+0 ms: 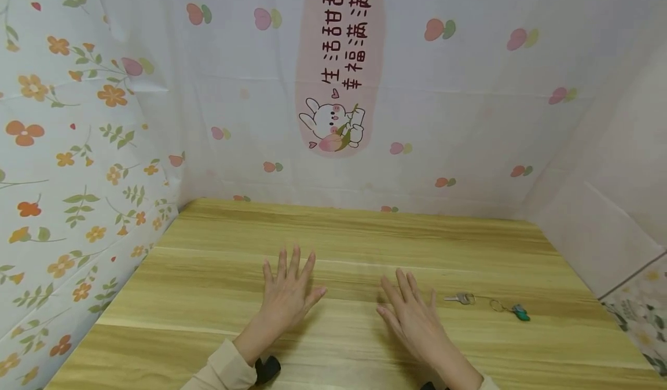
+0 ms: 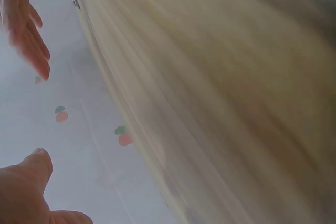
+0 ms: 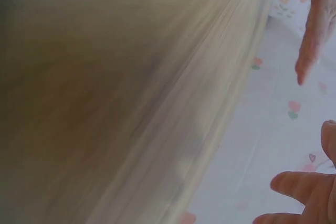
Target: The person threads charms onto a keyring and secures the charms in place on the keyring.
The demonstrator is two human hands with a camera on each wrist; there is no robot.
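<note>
Both bare hands are held over the wooden table, palms facing down, with nothing in them. My left hand (image 1: 285, 300) has its fingers spread and straight, thumb out to the side. My right hand (image 1: 414, 320) lies to the right of it, fingers likewise extended. Nearest to the right hand is a silver key (image 1: 460, 298) with a small ring, a short way past the fingers. Further right lies a keychain with a green charm (image 1: 520, 312) and its own metal ring (image 1: 497, 305). Each wrist view shows both hands apart, the left hand (image 2: 23, 192) and right hand (image 3: 310, 195) raised off the surface.
The wood-grain table (image 1: 333, 234) reaches back to a white printed cloth (image 1: 234, 100) with fruit shapes, a rabbit and writing. A floral cloth (image 1: 78, 176) hangs along the left side. Pale panels (image 1: 620, 176) stand on the right.
</note>
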